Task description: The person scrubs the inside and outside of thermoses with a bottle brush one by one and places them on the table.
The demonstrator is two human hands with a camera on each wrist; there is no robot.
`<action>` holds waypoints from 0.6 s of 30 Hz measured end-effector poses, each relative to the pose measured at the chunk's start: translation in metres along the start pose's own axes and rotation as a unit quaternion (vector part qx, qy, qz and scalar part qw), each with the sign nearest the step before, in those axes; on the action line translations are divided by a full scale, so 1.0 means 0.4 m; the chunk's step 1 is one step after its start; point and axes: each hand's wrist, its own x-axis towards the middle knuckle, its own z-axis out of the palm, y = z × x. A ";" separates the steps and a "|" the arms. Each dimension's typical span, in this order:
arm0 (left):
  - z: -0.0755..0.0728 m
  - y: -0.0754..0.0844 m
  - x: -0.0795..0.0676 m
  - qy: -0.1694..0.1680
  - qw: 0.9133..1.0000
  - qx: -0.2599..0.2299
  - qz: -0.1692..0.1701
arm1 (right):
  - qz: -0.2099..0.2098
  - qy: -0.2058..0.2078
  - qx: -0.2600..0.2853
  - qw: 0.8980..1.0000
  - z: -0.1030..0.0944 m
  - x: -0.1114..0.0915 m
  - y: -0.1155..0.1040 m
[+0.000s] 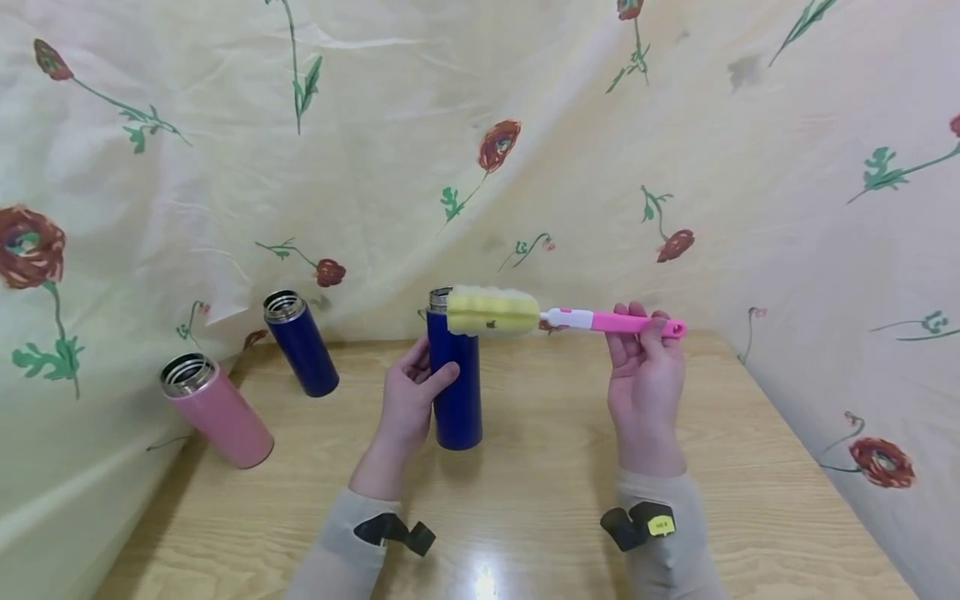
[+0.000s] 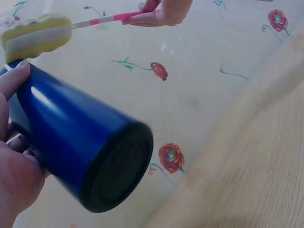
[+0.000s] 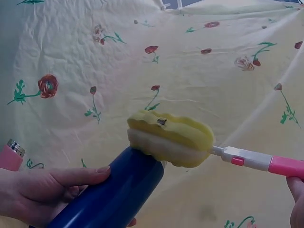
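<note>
- Brush (image 1: 570, 318) spans the space between the hands, its sponge (image 1: 492, 312) lying crosswise at the rim (image 1: 438, 298) of the held bottle (image 1: 457, 392), not inside it; whether the two touch, I cannot tell.
- Right hand (image 1: 647, 385) has its fingers pinching the pink handle (image 1: 604, 322) near the tail end. That hold, far from the sponge, could let the brush twist or dip if it meets resistance.
- Left hand (image 1: 407, 396) has thumb and fingers wrapped round the held bottle's upper part, the base seemingly off the table (image 1: 555, 500). Smooth sides could slip or turn under a push from above.
- Sponge width looks close to the rim's, so a slanted entry would probably snag or fold it.
- Other blue bottle (image 1: 302, 346) and pink bottle (image 1: 225, 417) stand uncapped on the left; a wide swing of the left arm (image 1: 337, 546) could topple them.
- Cloth (image 1: 397, 150) rises just beyond the table's far edge, limiting forward reach. Bare wood to the right leaves sideways room; open air above allows tipping the brush upright.
</note>
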 end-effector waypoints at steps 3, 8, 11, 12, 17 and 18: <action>0.002 -0.001 0.002 0.002 1.000 -0.001 -0.003 | 0.001 0.001 -0.006 1.000 0.000 0.003 -0.002; 0.004 0.001 -0.001 -0.002 1.000 -0.001 -0.004 | 0.015 0.008 0.017 1.000 0.001 0.004 -0.009; 0.006 0.004 -0.002 -0.001 1.000 -0.002 0.000 | 0.035 0.015 0.044 0.998 0.001 0.004 -0.011; 0.006 0.005 -0.002 -0.001 1.000 -0.003 0.002 | 0.043 0.018 0.054 0.997 0.000 0.004 -0.012; 0.009 0.008 -0.004 0.001 1.000 -0.014 0.008 | 0.073 0.031 0.083 0.993 -0.003 0.006 -0.008; 0.009 0.008 -0.004 0.001 1.000 -0.017 0.010 | 0.075 0.033 0.084 0.993 -0.004 0.007 -0.006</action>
